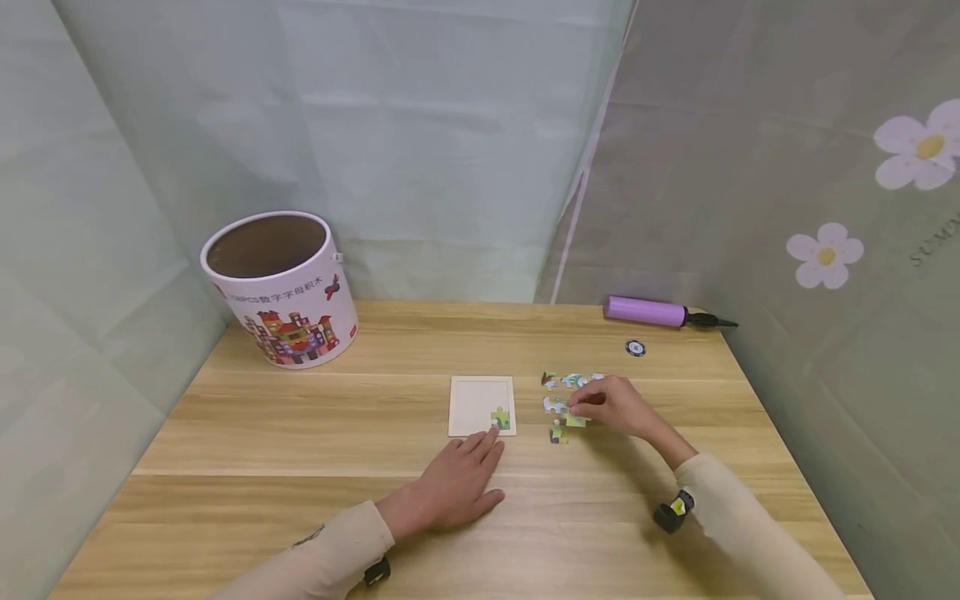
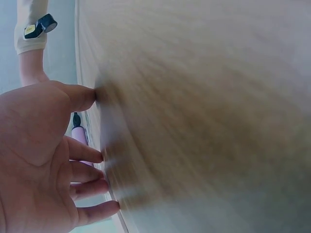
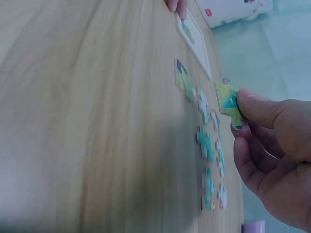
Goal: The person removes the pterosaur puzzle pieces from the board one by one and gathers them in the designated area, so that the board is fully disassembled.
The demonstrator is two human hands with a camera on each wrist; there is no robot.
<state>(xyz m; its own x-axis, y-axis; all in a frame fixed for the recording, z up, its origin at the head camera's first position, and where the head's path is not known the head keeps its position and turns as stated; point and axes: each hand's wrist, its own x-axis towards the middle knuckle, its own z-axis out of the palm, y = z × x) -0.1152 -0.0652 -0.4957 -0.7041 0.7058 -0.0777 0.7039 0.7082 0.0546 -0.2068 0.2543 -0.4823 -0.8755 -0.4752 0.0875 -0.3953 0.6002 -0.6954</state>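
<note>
A white puzzle tray [image 1: 474,398] lies on the wooden table [image 1: 300,433] with one green piece [image 1: 500,417] set in its near right corner. My left hand [image 1: 457,483] rests flat just below the tray, fingers straight on the wood [image 2: 39,160]. To the right, my right hand [image 1: 611,404] pinches a yellow-green puzzle piece [image 3: 227,102] between thumb and fingers, lifted a little off the table. Several loose pieces [image 1: 558,383] lie around that hand, and they run in a row [image 3: 209,145] in the right wrist view. The tray [image 3: 194,41] lies beyond them.
A round printed tub [image 1: 279,287], open at the top, stands at the back left. A purple hand pump [image 1: 647,311] and a small round disc [image 1: 635,347] lie at the back right. Curtains close in the table on three sides.
</note>
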